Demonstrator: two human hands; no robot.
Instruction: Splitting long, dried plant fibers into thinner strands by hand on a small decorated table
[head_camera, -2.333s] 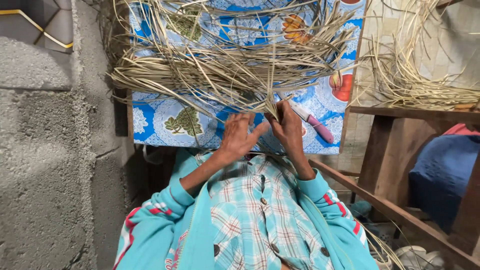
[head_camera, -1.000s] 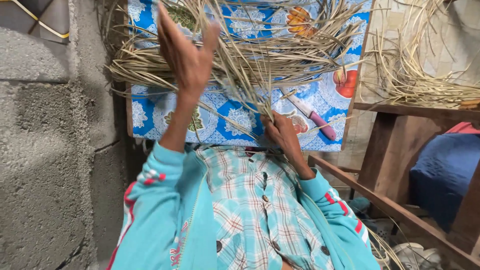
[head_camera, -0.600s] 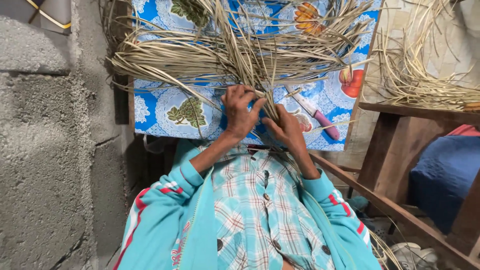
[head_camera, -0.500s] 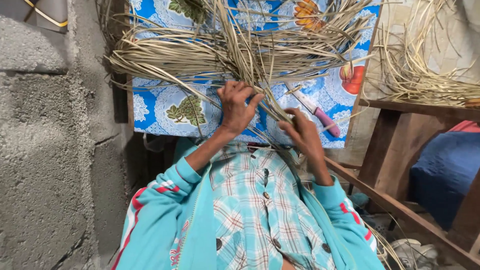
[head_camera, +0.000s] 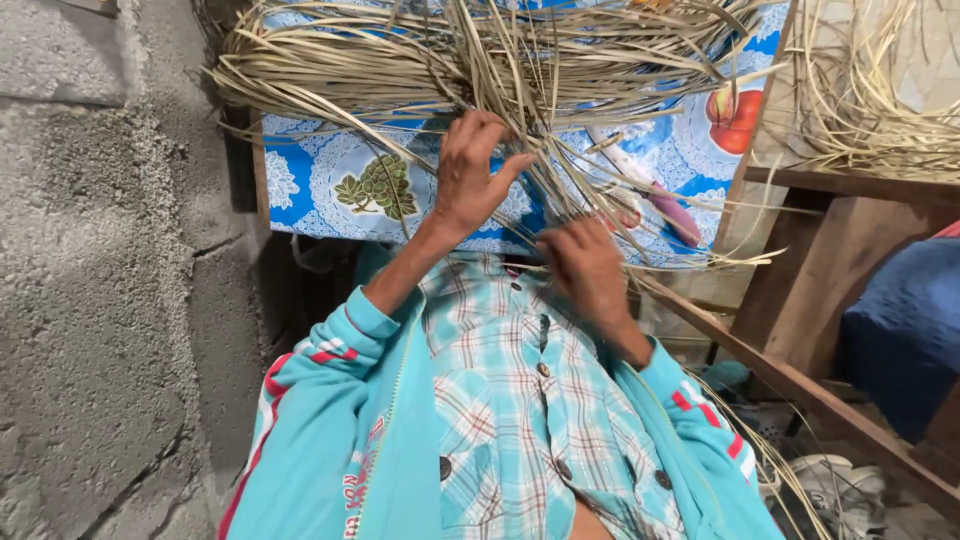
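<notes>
Since half a second ago, drawn back toward the body: right hand (head_camera: 583, 268), now lower and nearer the checked shirt (head_camera: 510, 400), pulling a few dry straw strips (head_camera: 560, 190) down off the heap. Raised a little and kept at the near edge of the heap: left hand (head_camera: 468, 180). Shifted too, the head view, tipping so the table (head_camera: 300, 200) sits higher in the picture.

Left hand: fingers (head_camera: 478, 128) curled and partly closed, thumb spread toward the right, pressing into and gripping the gathered strips where they cross; exactly how many strips held, cannot tell. Right hand: fingers bent and closed round thin strips that run up and away to the heap, palm turned down, knuckles toward the camera.

Pile of straw (head_camera: 420, 70) lying across the far part of the table, long pale strands fanned left to right, some hanging over the left edge beside the rough concrete wall (head_camera: 100, 250). Under it, a blue patterned tablecloth (head_camera: 330, 190) with leaf and fruit prints. Just right of the hands, on the cloth and half covered by strands, a knife with a pink handle (head_camera: 672, 212). Farther right, apart from the table, a second loose heap of straw (head_camera: 880, 100) on a wooden frame (head_camera: 800, 300), with blue fabric (head_camera: 900, 340) below it. Turquoise jacket sleeves (head_camera: 330, 400) with red and white stripes on both arms.
</notes>
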